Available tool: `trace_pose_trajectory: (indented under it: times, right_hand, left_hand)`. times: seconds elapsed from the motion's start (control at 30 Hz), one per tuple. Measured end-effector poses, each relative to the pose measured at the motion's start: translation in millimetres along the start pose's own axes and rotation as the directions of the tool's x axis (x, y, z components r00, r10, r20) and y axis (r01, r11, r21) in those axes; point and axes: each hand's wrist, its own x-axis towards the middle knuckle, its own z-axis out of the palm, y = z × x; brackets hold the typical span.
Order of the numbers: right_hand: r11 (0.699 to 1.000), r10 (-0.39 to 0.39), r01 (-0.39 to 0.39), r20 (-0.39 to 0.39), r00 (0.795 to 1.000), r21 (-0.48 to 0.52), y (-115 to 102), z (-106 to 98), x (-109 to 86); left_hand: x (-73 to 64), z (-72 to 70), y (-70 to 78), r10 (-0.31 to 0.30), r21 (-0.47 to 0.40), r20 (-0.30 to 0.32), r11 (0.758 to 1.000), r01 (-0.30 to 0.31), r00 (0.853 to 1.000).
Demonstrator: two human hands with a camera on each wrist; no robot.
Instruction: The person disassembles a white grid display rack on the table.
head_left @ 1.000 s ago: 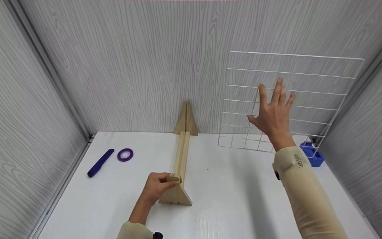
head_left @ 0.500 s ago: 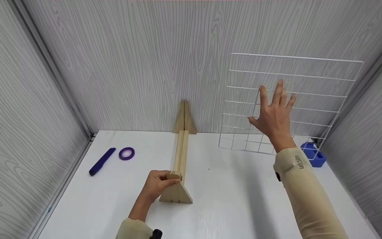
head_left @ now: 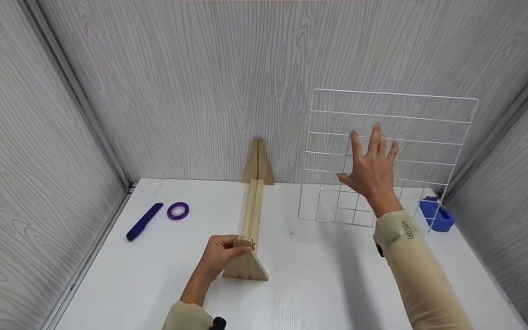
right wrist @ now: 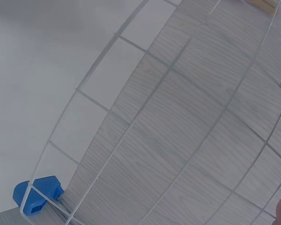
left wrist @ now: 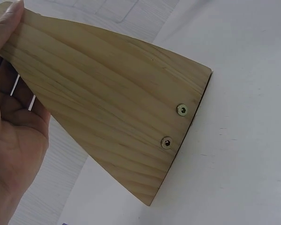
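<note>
My left hand (head_left: 216, 254) pinches the narrow top of the near end board of a wooden stand (head_left: 245, 268). The stand has two triangular end boards joined by a long rail, and it stands upright on the table. In the left wrist view, two bolts show low on the end board (left wrist: 107, 89). At the right, my right hand (head_left: 374, 172) holds a white wire grid panel (head_left: 390, 116) upright, fingers and thumb spread across its wires. The right wrist view shows the grid (right wrist: 152, 98) close up; only two fingertips appear at its edge, so the grip is partly hidden.
On the left of the white table (head_left: 190, 293) lie a dark purple stick-shaped tool (head_left: 145, 222) and a purple ring (head_left: 178, 211). A blue block with a recess (head_left: 437, 215) sits at the back right, behind the grid's lower corner. Grey wood-patterned walls (head_left: 200, 91) enclose the table.
My right hand and the wire grid have moved down and slightly left in the head view. My left hand keeps its pinch on the stand. The view has shifted slightly.
</note>
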Motion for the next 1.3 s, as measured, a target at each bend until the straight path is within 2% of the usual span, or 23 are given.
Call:
trace_pose_trajectory:
  times: [0.13,0.27,0.63,0.97,1.3]
  right_hand:
    - [1.0,0.004,-0.004,0.036,0.999,0.007,-3.9,9.8,-7.7]
    - [1.0,0.004,-0.005,0.062,0.998,0.013,-7.6,21.5,-17.0]
    - [0.999,-0.043,0.038,0.132,0.99,0.035,-18.7,44.6,-35.0]
    - [0.996,-0.036,0.013,0.258,0.965,0.088,-20.1,67.7,-59.7]
    - [0.992,-0.057,0.015,0.332,0.941,0.127,-23.1,73.0,-61.3]
  left_hand:
    - [1.0,-0.9,-0.8,-0.006,-0.008,0.014,1.0,0.006,1.0]
    - [1.8,-1.3,-1.8,-0.022,0.024,0.01,0.999,0.022,1.0]
    - [0.4,-3.1,-1.1,-0.032,0.019,-0.001,0.999,0.032,0.999]
    - [1.1,-1.5,-0.7,-0.026,0.022,0.018,0.999,0.026,0.999]
    - [1.4,-3.6,-1.6,-0.011,0.036,0.035,0.999,0.01,0.999]
